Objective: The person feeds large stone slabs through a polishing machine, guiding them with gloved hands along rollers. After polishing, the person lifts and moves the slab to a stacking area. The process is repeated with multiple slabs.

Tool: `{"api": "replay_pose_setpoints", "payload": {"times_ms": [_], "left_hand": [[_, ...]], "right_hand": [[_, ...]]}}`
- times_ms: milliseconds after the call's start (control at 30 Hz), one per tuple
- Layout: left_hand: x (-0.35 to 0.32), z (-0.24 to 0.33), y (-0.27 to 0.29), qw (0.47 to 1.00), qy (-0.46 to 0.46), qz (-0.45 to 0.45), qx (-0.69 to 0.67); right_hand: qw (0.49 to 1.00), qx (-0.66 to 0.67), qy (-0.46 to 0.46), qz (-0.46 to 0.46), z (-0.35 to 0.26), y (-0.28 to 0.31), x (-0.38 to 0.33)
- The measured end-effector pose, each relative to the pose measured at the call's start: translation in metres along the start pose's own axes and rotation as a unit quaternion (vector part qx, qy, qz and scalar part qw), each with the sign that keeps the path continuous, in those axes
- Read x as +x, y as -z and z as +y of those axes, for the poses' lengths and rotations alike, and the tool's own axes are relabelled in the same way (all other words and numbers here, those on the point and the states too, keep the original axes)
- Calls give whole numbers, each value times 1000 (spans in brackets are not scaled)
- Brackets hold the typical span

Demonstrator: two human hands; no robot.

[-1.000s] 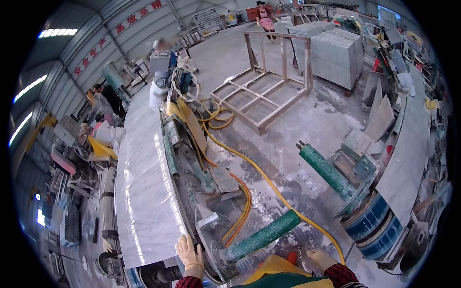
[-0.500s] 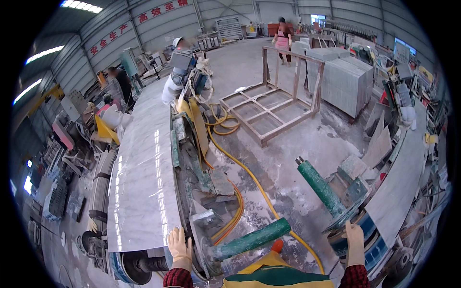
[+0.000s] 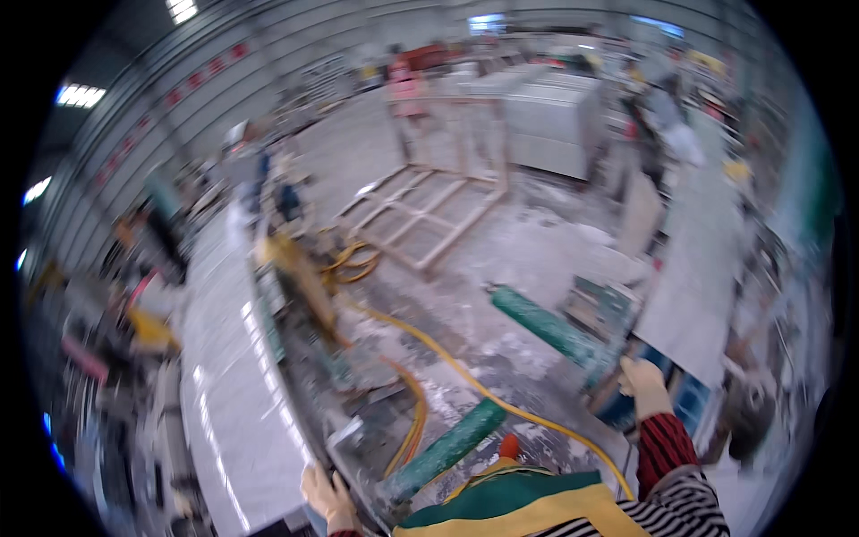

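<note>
— Stone yard, from above: left hand [image 3: 329, 498] gloved, fingers curled on the near end of the long grey slab [image 3: 234, 394]; right hand [image 3: 644, 387] closed over another slab's edge [image 3: 707, 268].

— Likely risks: slipped grip on wet stone, pinched fingers, tripping over the yellow hose [image 3: 465, 380].

R hand [image 3: 644, 387] has risen, now by the blue frame [image 3: 689, 403], seemingly touching; view blurred.

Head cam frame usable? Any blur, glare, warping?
Head view: motion blur smears the whole frame, worst at left; glare streaks along the stone slab; fisheye bends edges toward the rim; ceiling lights blow out; left hand and right hand soft.
</note>
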State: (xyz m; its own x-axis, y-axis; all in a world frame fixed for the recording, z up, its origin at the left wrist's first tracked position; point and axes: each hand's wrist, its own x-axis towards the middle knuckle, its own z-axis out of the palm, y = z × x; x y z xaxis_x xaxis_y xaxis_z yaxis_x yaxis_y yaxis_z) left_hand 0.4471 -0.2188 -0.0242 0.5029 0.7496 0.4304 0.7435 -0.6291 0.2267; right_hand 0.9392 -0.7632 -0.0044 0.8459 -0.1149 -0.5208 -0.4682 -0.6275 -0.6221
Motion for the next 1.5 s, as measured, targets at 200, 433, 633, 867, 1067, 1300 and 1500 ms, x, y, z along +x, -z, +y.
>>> {"api": "replay_pose_setpoints", "payload": {"times_ms": [200,433,633,867,1067,1300,1500], "left_hand": [[2,10,8,999,3,-46,29],[0,-26,-32,998,-57,17,-11],[0,0,-6,998,-58,32,2],[-8,-7,2,996,-67,52,17],[-4,19,25,999,-40,11,10],[-8,12,15,998,-56,24,7],[-12,9,13,998,-61,34,10]], "right_hand": [[988,-151,-31,-16,-8,11,3],[986,-152,-75,-4,-17,17,-15],[982,-169,-62,-55,-21,20,-10],[976,-204,-60,-45,-38,14,-21],[974,-203,-99,-35,-42,15,-19],[965,-240,-98,-39,-34,13,-6],[963,-262,-45,-48,-21,12,5]]}}
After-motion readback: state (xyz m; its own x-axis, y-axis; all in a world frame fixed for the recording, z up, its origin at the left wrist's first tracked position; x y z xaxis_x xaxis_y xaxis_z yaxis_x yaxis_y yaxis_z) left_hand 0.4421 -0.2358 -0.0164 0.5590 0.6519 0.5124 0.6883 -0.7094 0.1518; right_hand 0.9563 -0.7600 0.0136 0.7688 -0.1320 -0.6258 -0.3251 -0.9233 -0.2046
